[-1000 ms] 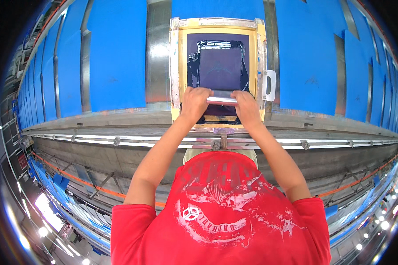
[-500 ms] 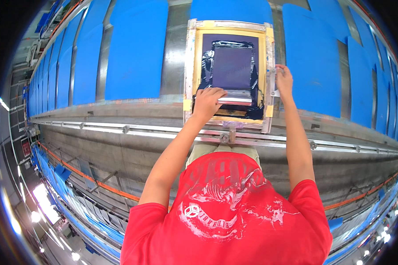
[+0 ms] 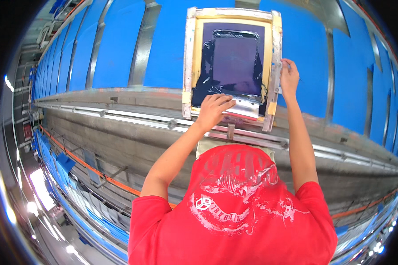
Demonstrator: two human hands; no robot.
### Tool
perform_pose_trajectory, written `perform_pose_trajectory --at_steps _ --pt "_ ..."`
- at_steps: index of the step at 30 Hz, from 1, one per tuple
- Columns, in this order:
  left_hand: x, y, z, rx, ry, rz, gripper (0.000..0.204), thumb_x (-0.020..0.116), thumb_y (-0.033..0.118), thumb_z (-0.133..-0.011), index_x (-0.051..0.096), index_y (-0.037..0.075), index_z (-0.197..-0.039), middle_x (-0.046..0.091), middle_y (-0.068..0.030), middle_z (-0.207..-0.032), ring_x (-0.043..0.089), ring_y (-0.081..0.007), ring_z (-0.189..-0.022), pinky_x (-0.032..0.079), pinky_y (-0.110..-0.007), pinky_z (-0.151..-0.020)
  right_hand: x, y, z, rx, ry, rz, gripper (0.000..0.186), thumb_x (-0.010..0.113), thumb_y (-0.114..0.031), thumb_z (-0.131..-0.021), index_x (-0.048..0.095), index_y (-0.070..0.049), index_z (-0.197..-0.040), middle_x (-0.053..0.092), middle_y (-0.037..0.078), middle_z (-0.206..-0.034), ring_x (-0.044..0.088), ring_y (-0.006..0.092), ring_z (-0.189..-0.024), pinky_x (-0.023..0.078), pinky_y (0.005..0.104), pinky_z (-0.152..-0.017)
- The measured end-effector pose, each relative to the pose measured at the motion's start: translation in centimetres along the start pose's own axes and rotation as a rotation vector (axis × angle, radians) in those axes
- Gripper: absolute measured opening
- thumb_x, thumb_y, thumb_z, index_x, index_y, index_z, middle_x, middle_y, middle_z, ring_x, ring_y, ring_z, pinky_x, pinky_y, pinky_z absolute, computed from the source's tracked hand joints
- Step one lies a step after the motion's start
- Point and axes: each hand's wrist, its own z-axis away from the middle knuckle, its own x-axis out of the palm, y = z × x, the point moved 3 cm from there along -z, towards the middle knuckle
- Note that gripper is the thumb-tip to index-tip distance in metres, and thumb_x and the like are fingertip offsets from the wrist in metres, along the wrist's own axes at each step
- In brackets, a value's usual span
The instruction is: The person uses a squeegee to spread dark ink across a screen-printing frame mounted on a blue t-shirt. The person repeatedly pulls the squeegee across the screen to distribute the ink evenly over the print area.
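Appears to have completed a wipe across the middle of the screen (image 3: 235,62), judging by the smooth rectangle; leaves thick dark ink (image 3: 202,86) around its edges. Keeps the scraper (image 3: 246,107) at the near end of the frame (image 3: 189,53), just right of the left hand (image 3: 215,109), pinched at its left end under curled fingers. Closes the right hand (image 3: 289,79) on the white handle (image 3: 278,89), at the frame's right side.

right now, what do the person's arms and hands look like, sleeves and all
Short red sleeves leave both forearms bare. The left hand and right hand wear no gloves, and no watch or bracelet shows.
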Motion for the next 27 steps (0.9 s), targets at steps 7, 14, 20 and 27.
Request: perform_pose_trajectory --at_steps 7,14,20,27 --pt "-10.6 -10.8 5.8 -0.177 0.049 0.137 0.044 0.071 -0.007 -0.065 0.076 0.012 -0.105 0.075 -0.0035 -0.111 0.068 -0.0279 -0.101 0.054 -0.039 -0.083 9.5 -3.0 4.9 0.006 0.042 -0.009 0.018 0.061 -0.024 -0.102 0.071 -0.01 -0.107 0.049 0.0 -0.061 0.043 0.0095 -0.058 0.035 0.0323 -0.055" --pt "-13.8 -16.1 8.1 -0.661 0.127 0.274 0.026 0.079 0.007 -0.081 0.074 0.005 -0.106 0.074 -0.0146 -0.092 0.071 -0.0275 -0.083 0.054 -0.035 -0.078 11.8 -6.0 6.5 -0.027 0.062 0.047 0.02 0.06 -0.026 -0.103 0.071 -0.009 -0.107 0.046 0.002 -0.058 0.043 0.012 -0.056 0.036 0.0351 -0.056" --pt "-11.4 -20.5 9.5 -0.778 0.162 0.534 0.031 0.084 0.019 -0.081 0.075 0.002 -0.106 0.071 -0.0083 -0.078 0.061 -0.0145 -0.071 0.05 -0.032 -0.071 12.4 -6.1 5.8 -0.027 0.071 0.196 0.02 0.058 -0.025 -0.102 0.071 -0.011 -0.108 0.058 0.013 -0.063 0.057 0.028 -0.06 0.044 0.0442 -0.064" --pt "-10.3 -20.7 2.7 -0.625 -0.491 0.474 0.043 0.088 0.023 -0.073 0.076 0.0 -0.107 0.076 -0.0116 -0.085 0.068 -0.0172 -0.076 0.052 -0.033 -0.073 13.0 -5.5 5.4 0.02 0.009 0.264 0.021 0.057 -0.025 -0.102 0.07 -0.012 -0.112 0.069 0.021 -0.078 0.067 0.04 -0.074 0.048 0.0503 -0.073"
